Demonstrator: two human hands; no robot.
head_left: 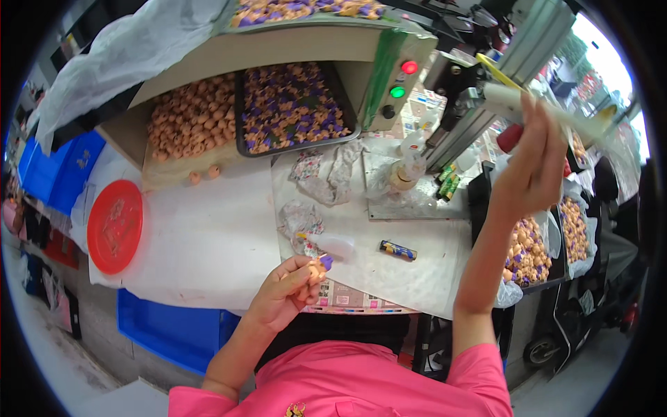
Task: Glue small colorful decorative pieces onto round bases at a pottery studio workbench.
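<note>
Near the front edge of the table, my left hand is closed on a small peach-and-purple plastic figure, pinched between thumb and fingers. My right hand is raised high at the right, beside the upright metal post of a bench press. Its fingers point upward and overlap a long white bar, whose outer end is blurred. Whether they grip the bar cannot be made out. A red knob sits just left of this hand.
A black tray of peach-and-purple pieces and a heap of round peach parts fill the shelf box. On the table lie a red dish, crumpled cloths, a dark battery-like cylinder and a clear bottle. Filled trays stand right.
</note>
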